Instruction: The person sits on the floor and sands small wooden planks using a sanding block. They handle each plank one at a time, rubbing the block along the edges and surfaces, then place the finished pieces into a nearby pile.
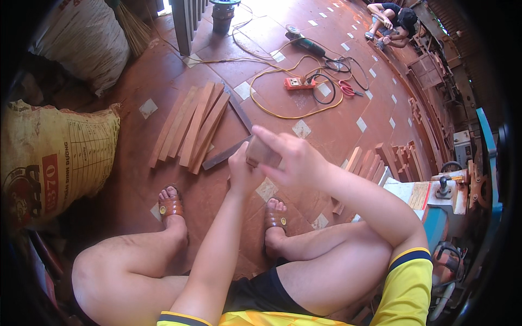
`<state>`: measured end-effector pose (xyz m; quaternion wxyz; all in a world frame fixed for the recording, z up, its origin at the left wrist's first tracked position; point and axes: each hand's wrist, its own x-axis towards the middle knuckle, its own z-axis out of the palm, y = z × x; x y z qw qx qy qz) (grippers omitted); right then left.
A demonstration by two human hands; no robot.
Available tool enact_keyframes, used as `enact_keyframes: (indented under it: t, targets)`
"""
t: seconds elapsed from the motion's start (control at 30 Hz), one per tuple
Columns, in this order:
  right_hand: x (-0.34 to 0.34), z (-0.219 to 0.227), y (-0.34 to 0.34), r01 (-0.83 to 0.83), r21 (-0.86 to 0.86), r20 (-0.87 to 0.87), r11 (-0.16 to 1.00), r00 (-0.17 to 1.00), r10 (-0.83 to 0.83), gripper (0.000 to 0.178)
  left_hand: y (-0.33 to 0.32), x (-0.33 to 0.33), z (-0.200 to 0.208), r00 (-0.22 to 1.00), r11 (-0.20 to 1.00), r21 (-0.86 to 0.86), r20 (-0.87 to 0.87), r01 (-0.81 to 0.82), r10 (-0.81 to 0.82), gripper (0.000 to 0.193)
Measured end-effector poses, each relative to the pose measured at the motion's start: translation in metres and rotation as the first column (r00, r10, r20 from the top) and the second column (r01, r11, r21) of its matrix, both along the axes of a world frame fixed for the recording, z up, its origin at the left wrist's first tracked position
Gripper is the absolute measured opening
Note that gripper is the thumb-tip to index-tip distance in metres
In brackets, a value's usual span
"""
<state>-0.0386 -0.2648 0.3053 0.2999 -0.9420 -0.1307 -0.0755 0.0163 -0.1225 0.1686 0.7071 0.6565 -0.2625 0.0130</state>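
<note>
In front of me, above the floor, I hold up a short brown wood block (261, 152). My left hand (241, 165) is closed on its left end, with the thumb up along the side. At the other end is my right hand (298, 158), its index finger stretched along the far side and its lower fingers near the close side. Slight blur and the right hand hide part of the block. Beyond my left hand a dark angled bar (225, 153), shaped like a carpenter's square, lies on the floor beside several reddish wood strips (187, 127).
An orange power strip (298, 83), red-handled pliers (348, 89), an angle grinder (305, 43) and looping cords lie farther out. More wood pieces (372, 163) and a white-and-teal machine (435, 198) stand right. Full sacks (62, 155) line the left. Another person (394, 24) crouches far right.
</note>
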Motion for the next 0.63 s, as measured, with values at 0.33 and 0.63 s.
enact_keyframes:
  t: [0.33,0.63]
  targets:
    - [0.000,0.000,0.007,0.005,-0.055,-0.005,0.998,1.000,-0.005,0.082,0.002,0.013,-0.004,0.996,0.998,0.003,-0.063,0.059,-0.058,0.024]
    - [-0.005,-0.002,0.010,-0.076,-0.045,-0.052,0.996,0.996,0.074,0.092,0.000,0.007,-0.018,0.999,0.999,-0.019,-0.010,-0.050,0.050,0.028]
